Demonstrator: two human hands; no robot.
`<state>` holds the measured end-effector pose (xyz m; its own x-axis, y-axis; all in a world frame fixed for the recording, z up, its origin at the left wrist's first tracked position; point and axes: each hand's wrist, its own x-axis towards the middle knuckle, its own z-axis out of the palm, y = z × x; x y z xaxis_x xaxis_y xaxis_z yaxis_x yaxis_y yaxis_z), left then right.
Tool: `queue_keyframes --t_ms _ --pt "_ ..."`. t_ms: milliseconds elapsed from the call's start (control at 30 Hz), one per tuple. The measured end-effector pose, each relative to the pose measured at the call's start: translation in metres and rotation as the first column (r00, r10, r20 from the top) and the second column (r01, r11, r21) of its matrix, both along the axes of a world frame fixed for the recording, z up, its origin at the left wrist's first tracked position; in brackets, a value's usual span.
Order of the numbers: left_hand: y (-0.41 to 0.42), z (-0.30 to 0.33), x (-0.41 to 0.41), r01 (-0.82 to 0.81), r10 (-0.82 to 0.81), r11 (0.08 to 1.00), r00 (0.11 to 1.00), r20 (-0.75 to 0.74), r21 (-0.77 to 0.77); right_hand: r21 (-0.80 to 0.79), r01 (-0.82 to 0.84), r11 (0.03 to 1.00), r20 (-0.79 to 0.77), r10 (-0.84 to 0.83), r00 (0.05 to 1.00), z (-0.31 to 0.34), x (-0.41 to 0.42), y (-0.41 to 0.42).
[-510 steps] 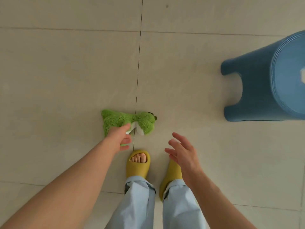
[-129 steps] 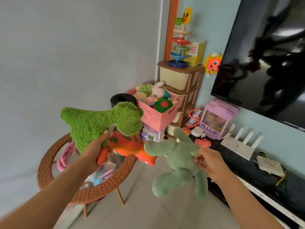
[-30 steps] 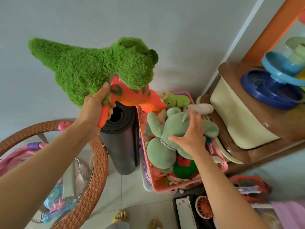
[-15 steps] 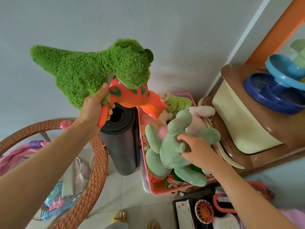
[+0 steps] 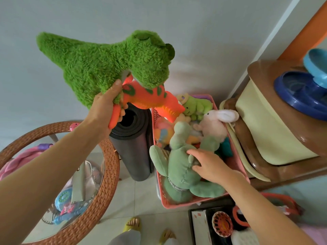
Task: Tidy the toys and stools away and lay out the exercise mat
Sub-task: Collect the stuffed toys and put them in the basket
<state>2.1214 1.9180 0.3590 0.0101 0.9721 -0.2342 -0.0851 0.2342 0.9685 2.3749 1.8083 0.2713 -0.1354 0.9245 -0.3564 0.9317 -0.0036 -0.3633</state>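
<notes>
My left hand [image 5: 106, 107] is held up above the mat, gripping a fuzzy green plush dinosaur [image 5: 109, 62] together with an orange rubber dinosaur [image 5: 150, 98]. A dark rolled exercise mat [image 5: 131, 138] stands on end just below them, against the wall. Right of it sits a pink plastic basket [image 5: 237, 151] full of soft toys. My right hand [image 5: 208, 165] rests on a pale green plush toy [image 5: 180, 167] lying at the front of the basket, fingers spread over it; whether they grip it is unclear.
A round wicker table with a glass top [image 5: 108, 174] stands at the left, with toys under the glass. A brown and cream drawer unit [image 5: 269, 124] stands right of the basket, a blue ring toy [image 5: 300, 96] on top. More toys lie on the floor at bottom right.
My right hand has pushed the pale green plush toy lower into the front of the basket. My left hand still holds both dinosaurs up in about the same place.
</notes>
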Motion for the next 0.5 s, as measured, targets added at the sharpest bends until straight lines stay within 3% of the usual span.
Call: queue_keyframes --t_ms 200,333,433,500 --pt "0.001 0.002 0.007 -0.021 0.021 1.0 1.0 -0.01 0.001 -0.15 -0.168 0.974 0.296 0.207 0.933 -0.017 -0.008 -0.019" --pt "-0.001 0.005 0.017 -0.004 0.005 1.0 1.0 -0.017 0.031 -0.096 -0.114 0.989 0.35 0.14 0.926 -0.031 -0.014 -0.014" --pt "0.002 0.019 0.023 0.045 -0.046 0.997 0.999 0.014 0.062 -0.041 0.009 0.999 0.22 0.0 0.975 -0.032 -0.009 -0.011" --pt "0.007 0.037 0.022 0.11 -0.112 0.991 0.993 0.028 0.07 -0.05 0.155 0.987 -0.058 -0.158 0.986 -0.024 0.007 -0.015"
